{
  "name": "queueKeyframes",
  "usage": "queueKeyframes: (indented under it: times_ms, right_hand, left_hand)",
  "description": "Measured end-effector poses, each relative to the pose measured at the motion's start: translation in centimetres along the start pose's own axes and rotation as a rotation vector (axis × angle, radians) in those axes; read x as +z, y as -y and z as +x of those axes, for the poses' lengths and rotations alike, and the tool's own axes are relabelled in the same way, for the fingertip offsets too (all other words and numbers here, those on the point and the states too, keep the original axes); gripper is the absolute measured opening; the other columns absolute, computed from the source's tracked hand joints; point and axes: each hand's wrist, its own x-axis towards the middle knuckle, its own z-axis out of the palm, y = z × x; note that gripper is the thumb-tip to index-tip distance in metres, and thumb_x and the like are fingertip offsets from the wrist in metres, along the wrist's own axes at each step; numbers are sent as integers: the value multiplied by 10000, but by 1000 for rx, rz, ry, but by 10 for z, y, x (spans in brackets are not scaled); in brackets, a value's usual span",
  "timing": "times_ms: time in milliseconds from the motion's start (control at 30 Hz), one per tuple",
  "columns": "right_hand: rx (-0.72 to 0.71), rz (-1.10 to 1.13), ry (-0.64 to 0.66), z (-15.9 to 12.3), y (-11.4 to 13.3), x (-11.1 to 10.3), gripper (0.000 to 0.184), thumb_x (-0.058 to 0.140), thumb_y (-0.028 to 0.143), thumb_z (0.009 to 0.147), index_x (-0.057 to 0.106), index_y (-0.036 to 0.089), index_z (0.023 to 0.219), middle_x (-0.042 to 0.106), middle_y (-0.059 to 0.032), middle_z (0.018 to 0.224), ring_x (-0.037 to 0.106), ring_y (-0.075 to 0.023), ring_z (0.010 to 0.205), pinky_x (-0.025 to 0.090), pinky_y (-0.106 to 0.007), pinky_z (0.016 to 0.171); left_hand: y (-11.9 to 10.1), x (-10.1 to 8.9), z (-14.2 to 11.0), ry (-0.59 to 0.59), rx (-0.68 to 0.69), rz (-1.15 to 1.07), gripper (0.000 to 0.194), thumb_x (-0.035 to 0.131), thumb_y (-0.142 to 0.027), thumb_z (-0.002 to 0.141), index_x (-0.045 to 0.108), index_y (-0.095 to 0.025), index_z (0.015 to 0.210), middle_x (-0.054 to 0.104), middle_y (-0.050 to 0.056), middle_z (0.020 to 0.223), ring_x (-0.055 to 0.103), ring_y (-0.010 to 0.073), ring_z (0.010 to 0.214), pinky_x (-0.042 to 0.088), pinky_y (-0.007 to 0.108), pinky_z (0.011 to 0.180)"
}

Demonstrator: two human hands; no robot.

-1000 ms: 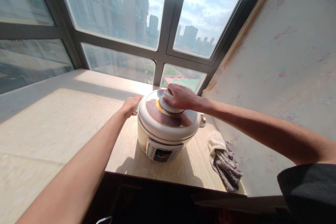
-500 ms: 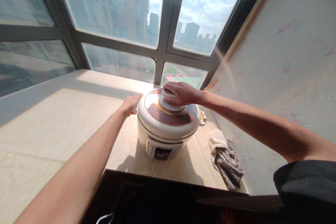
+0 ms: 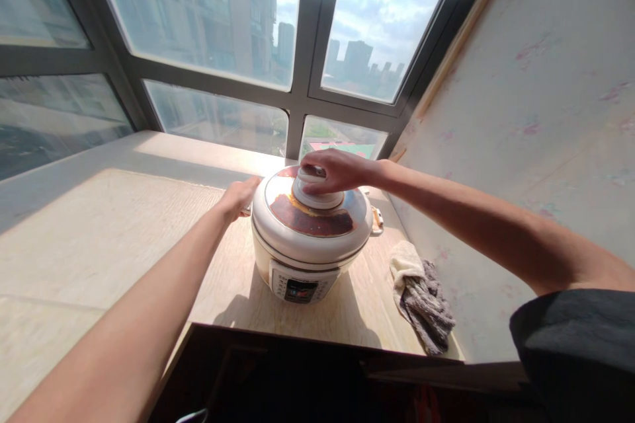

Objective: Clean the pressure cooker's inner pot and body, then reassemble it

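Observation:
A white electric pressure cooker (image 3: 310, 248) with a brown-and-silver lid top and a front control panel (image 3: 300, 287) stands upright on the windowsill. My right hand (image 3: 332, 172) is closed around the lid's knob (image 3: 317, 195) from above, thumb on the near side. At the cooker's left side my left hand (image 3: 239, 198) is closed around the side handle, most of which it hides. The opposite side handle (image 3: 378, 220) sticks out on the right, with no hand on it. The lid sits on the body.
A white and grey towel (image 3: 421, 294) lies crumpled right of the cooker, beside the flowered wall (image 3: 526, 145). Framed windows (image 3: 218, 106) rise behind the pale sill (image 3: 149, 211). The sill's front edge drops to a dark space below.
The view has shifted slightly, so everything sits a little further left. My right hand's fingers look slightly more arched over the knob. The left hand keeps its hold.

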Motion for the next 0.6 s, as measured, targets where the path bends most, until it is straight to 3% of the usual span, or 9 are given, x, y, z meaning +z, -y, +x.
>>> queueKeyframes:
  times_ms: [100, 200, 267, 367, 467, 600]
  right_hand:
    - [8, 19, -6, -4, 1, 3, 405, 637, 511, 964, 653, 126, 1091, 666, -104, 1031, 558, -206, 884, 377, -291, 789]
    - [81, 28, -11, -18, 4, 4, 593, 602, 586, 992, 596, 119, 1358, 641, -159, 1261, 592, -271, 1092, 425, -332, 923]
    - [172, 34, -29, -35, 4, 4, 708, 580, 610, 1005, 481, 141, 1526, 589, -179, 1387, 590, -299, 1168, 446, -371, 979]
    - [298, 125, -113, -71, 1, 12, 734, 493, 645, 1035, 425, 164, 1586, 532, -192, 1472, 609, -310, 1187, 482, -430, 1010]
    - [475, 330, -319, -113, -6, 41, 806, 460, 742, 998, 471, 145, 1540, 554, -207, 1446, 613, -327, 1215, 512, -482, 1022]
    - [853, 619, -637, -158, -2, 103, 1002, 558, 873, 850, 491, 92, 1475, 503, -276, 1499, 562, -384, 1332, 508, -525, 1072]
  left_hand:
    - [-1, 0, -2, 12, -10, -19, 222, 645, -330, 835, 643, -117, 773, 617, 55, 708, 501, 137, 503, 367, 258, 413]
    - [0, 0, -1, 13, -12, -44, 227, 636, -334, 828, 629, -117, 761, 588, 37, 675, 493, 134, 495, 368, 257, 403]
    - [2, 0, 2, 12, -9, -57, 223, 637, -334, 807, 616, -122, 740, 571, 29, 654, 487, 134, 488, 353, 255, 390]
    - [4, 1, 5, 3, -1, -108, 209, 690, -322, 724, 630, -122, 735, 579, 25, 651, 495, 141, 498, 340, 256, 381]
    - [4, 3, 1, -18, 16, -156, 203, 712, -313, 693, 657, -123, 737, 579, 19, 637, 491, 140, 512, 341, 246, 387]
    - [5, 5, -5, -64, 57, -162, 191, 694, -320, 743, 660, -132, 733, 577, 3, 644, 484, 120, 543, 379, 221, 437]
